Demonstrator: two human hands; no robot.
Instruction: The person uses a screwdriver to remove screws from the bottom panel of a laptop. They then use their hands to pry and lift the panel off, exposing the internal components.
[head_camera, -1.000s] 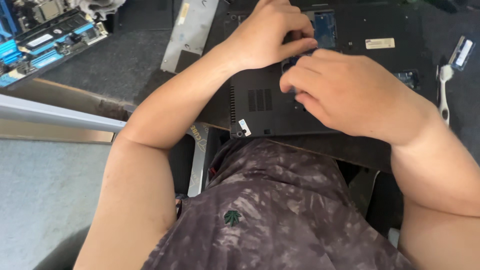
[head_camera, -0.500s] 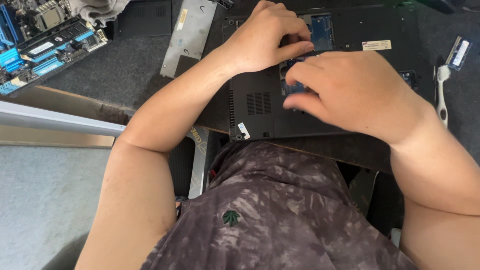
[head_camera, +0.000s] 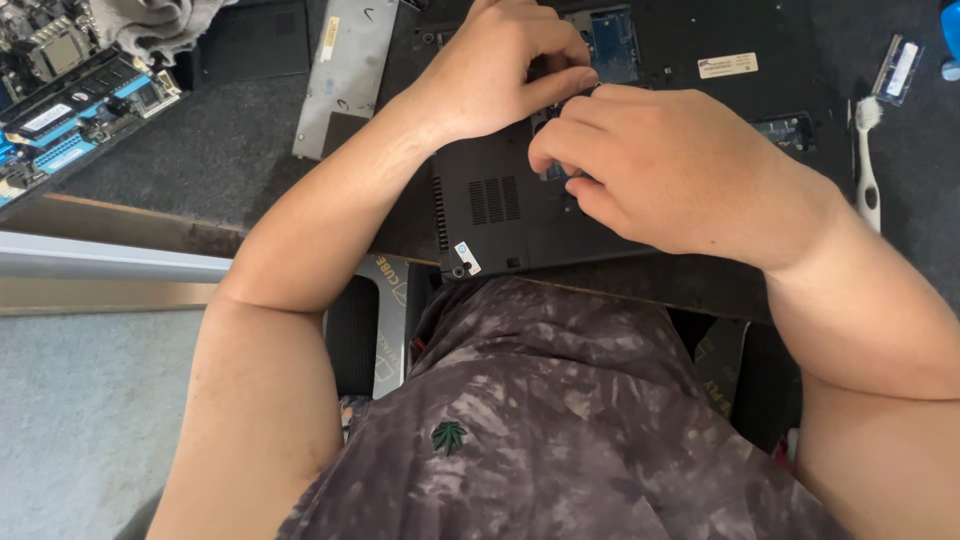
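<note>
While your two bare hands meet over the upturned black plastic laptop base (head_camera: 520, 205), both work at the same small spot near its open bay. Your left hand (head_camera: 500, 70) comes in from the upper left, its grip pressed together, thumb against curled fingers, pinching at something too small and too hidden to make out. Your right hand (head_camera: 670, 165) lies across from the right, knuckles up, fingers bent down onto the case; its grip is folded under the hand, so you cannot tell whether it holds anything. The fingertips of the two hands touch or nearly touch, just above the row of vent slots (head_camera: 495, 200) in the base. The laptop base lies flat on the dark grey desk (head_camera: 215, 150), directly beneath both hands, its near edge against your patterned grey shirt (head_camera: 560, 430). An exposed blue circuit board (head_camera: 612, 40) shows in the opened bay just beyond your left hand's fingers. A white label (head_camera: 728, 66) sits on the base further right, well apart from either grip. Left of the laptop lies a long silver-grey metal cover plate (head_camera: 345, 75), and beyond it, at the desk's far left corner, a blue and black computer mainboard (head_camera: 70, 110) with a grey cloth (head_camera: 150, 25) beside it. At the right, a white toothbrush (head_camera: 866, 165) lies on the desk near your right wrist, with a small green memory module (head_camera: 897, 70) above it.
</note>
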